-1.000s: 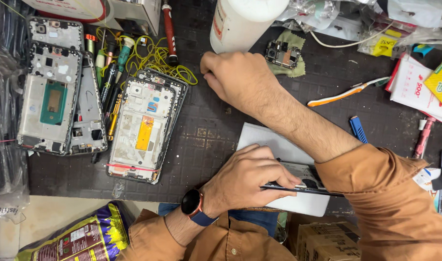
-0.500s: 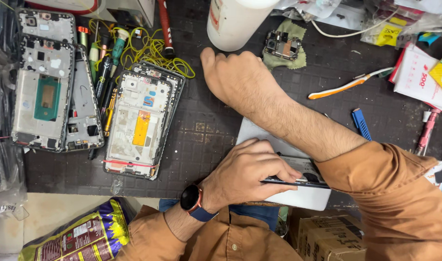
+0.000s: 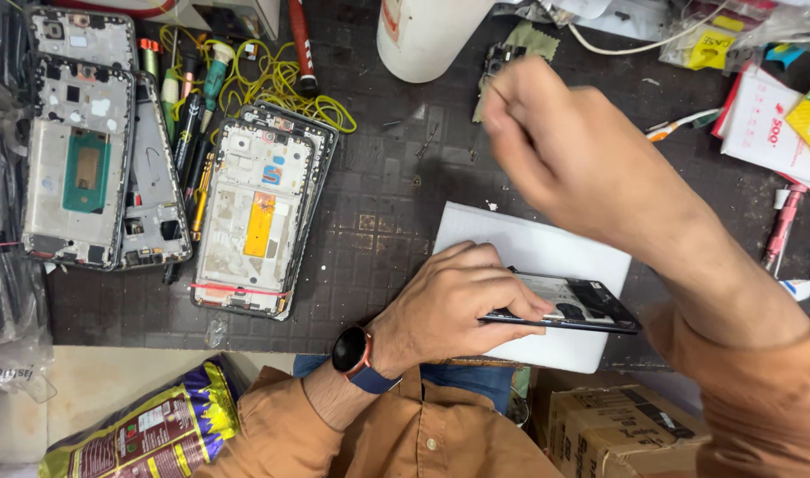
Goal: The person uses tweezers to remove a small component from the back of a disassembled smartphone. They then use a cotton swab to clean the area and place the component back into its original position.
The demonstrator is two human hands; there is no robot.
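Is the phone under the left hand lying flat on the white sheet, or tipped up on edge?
Tipped up. The left hand holds the phone raised off the white sheet, so its thin side edge faces the camera.

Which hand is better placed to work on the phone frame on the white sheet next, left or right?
Probably the right hand: it is raised and free above the white sheet, fingertips pinched, whatever they hold too small to tell. The left hand is busy gripping the phone frame by its edge, steadying it.

phone [image 3: 573, 305] on pad [image 3: 529, 248], phone frames [image 3: 259, 217] left, bottle [image 3: 427, 35] behind
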